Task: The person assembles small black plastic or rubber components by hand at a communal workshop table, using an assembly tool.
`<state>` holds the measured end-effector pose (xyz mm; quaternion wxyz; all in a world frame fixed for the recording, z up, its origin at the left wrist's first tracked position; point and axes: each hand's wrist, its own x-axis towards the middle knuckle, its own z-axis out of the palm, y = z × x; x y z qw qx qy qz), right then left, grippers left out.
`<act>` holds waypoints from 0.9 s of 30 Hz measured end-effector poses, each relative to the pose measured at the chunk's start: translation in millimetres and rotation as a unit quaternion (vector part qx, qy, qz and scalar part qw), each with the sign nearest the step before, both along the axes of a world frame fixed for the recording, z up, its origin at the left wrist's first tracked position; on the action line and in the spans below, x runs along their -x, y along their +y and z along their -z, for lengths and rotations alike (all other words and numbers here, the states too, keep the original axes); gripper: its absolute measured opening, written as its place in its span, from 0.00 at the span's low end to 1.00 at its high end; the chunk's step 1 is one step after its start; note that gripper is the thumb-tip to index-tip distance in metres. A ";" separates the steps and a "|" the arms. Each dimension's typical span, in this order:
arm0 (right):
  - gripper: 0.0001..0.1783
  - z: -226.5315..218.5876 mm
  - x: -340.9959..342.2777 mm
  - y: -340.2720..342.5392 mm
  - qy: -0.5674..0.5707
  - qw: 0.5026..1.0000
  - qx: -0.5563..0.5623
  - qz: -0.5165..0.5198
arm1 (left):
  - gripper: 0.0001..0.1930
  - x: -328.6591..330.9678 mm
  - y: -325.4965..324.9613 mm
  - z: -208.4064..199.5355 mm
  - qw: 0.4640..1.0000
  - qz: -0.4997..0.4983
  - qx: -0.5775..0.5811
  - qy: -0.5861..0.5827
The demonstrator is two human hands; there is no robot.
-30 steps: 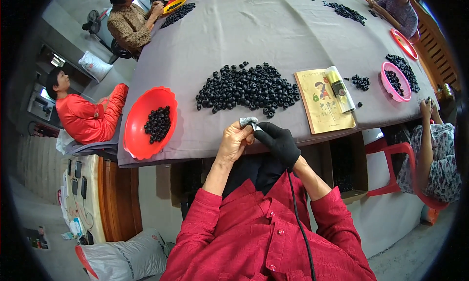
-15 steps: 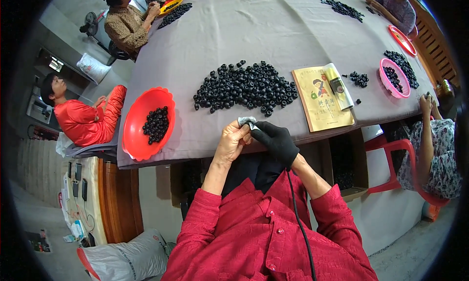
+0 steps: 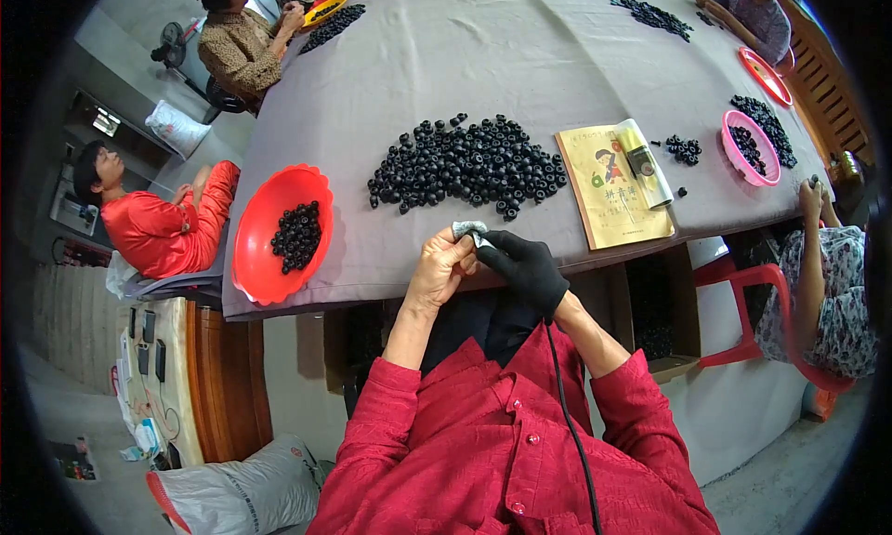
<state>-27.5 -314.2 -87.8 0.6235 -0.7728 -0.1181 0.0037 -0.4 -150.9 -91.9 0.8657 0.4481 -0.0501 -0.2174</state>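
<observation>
My bare left hand (image 3: 440, 273) and my gloved right hand (image 3: 531, 273) meet just off the table's near edge. Both are closed in a pinch. At the left fingertips sits a small whitish-grey piece of cloth or wrapping (image 3: 468, 228); whether it is wound round a finger cannot be made out. The right thumb and forefinger, in black fabric, press against it. Anything small between the fingertips is hidden. Beyond my hands lies a wide heap of small black ring-like parts (image 3: 465, 168). To the left, a red scalloped basin (image 3: 249, 242) holds more of these parts.
A yellow booklet (image 3: 595, 191) lies right of the heap, with a clear roll and dark piece on it. Further right is a pink basket (image 3: 733, 121) of black parts. A black cable (image 3: 567, 414) runs from my right glove. Several people sit around the grey-covered table (image 3: 409, 79).
My hands stay in the same place, with only a tiny shift of the fingers. The person in red at the left has moved their arms slightly.
</observation>
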 end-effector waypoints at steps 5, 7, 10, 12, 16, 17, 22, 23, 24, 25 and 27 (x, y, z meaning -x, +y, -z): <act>0.19 0.9 0.1 -0.6 -0.001 1.000 -0.025 -0.008 | 0.06 -0.7 -0.1 -1.1 1.000 0.012 0.014 -0.001; 0.18 -1.2 0.7 -0.5 0.001 1.000 -0.027 -0.008 | 0.06 -0.6 -0.1 -1.6 1.000 0.020 0.020 0.001; 0.18 -5.4 0.7 0.1 0.008 1.000 -0.024 -0.009 | 0.07 -0.2 0.0 -1.0 1.000 0.014 0.022 0.002; 0.18 -5.6 0.5 0.8 0.013 1.000 -0.020 -0.010 | 0.07 -0.3 0.1 -1.0 1.000 0.010 0.019 0.009; 0.18 -0.6 -0.5 1.8 -0.010 1.000 -0.025 -0.013 | 0.07 -1.2 1.3 0.8 1.000 0.016 0.024 0.012; 0.18 0.0 -0.8 2.1 -0.016 1.000 -0.018 -0.014 | 0.07 -1.0 1.5 0.5 1.000 0.017 0.022 0.010; 0.17 -6.2 0.5 1.9 0.019 0.999 -0.016 -0.020 | 0.07 0.0 2.5 0.6 1.000 0.011 0.006 0.007; 0.17 -7.9 0.6 1.8 0.026 0.999 -0.009 -0.029 | 0.07 0.3 2.9 1.2 1.000 0.010 0.006 0.004; 0.17 -7.4 0.5 2.3 0.026 0.999 -0.008 -0.030 | 0.07 0.7 3.3 1.7 1.000 0.009 0.006 0.001; 0.17 -6.6 0.5 2.2 0.027 0.999 -0.011 -0.030 | 0.07 1.1 2.5 1.1 1.000 0.009 0.007 0.001; 0.17 -6.4 1.0 2.0 0.029 0.999 -0.012 -0.029 | 0.07 2.1 0.6 -0.1 1.000 -0.002 -0.009 0.002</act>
